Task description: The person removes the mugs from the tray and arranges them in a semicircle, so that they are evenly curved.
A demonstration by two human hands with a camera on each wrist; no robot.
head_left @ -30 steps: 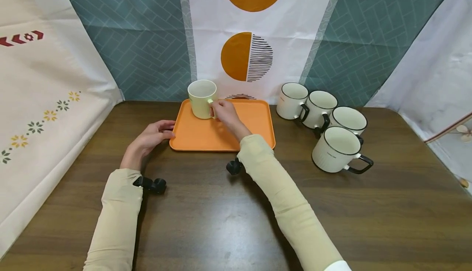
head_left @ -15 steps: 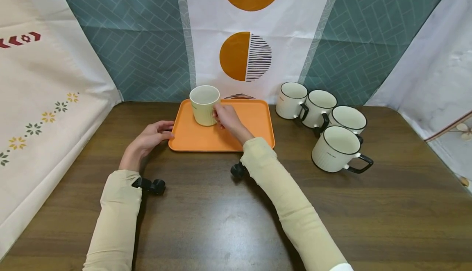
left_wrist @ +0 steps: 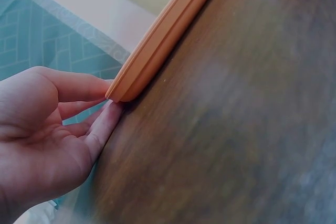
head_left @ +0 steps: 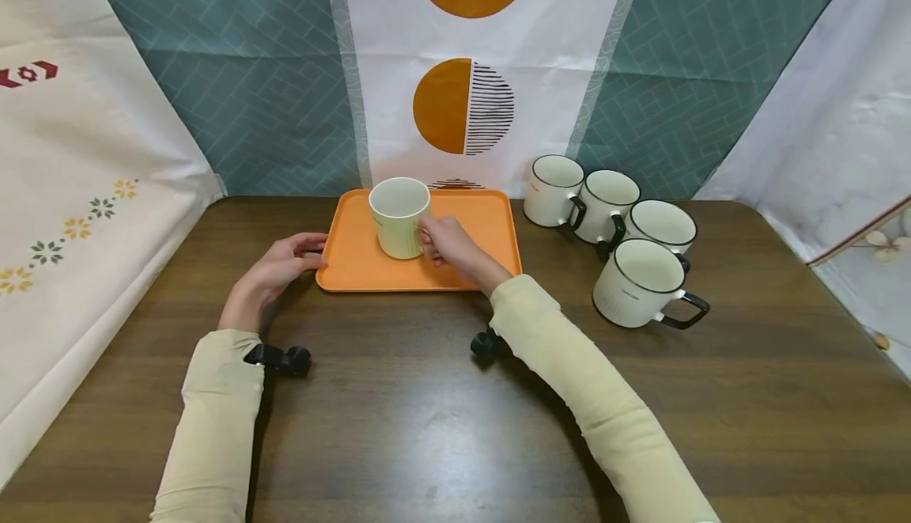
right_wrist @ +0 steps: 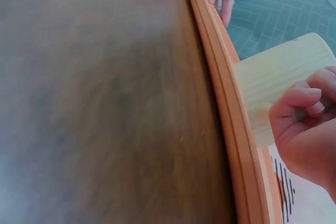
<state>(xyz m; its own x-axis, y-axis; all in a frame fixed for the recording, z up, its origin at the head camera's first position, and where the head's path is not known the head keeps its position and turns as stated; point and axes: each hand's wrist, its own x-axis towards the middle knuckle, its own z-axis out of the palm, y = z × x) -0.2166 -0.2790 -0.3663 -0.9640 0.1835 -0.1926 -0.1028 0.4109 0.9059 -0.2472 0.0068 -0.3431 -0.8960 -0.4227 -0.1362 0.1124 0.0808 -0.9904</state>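
A pale green-yellow mug [head_left: 399, 218] stands upright over the left part of an orange tray [head_left: 349, 274]. My right hand [head_left: 455, 246] grips its handle, fingers curled round it; in the right wrist view the fist [right_wrist: 310, 129] covers most of the handle. My left hand [head_left: 281, 266] is at the tray's left edge. Close up in the left wrist view, the thumb and fingers of that hand [left_wrist: 52, 124] pinch the tray's rim [left_wrist: 152, 45] near its corner.
Several white mugs with black rims and black handles stand right of the tray, the nearest white mug [head_left: 636, 289] in front. Brown wooden table [head_left: 398, 396] lies beneath everything. A patterned cloth [head_left: 441, 104] hangs behind, and a white cloth [head_left: 85, 191] borders the left side.
The pale mug has come toward the near side of the tray with my right hand on its handle. My left hand has stayed at the tray's left edge. The head view has shifted slightly.
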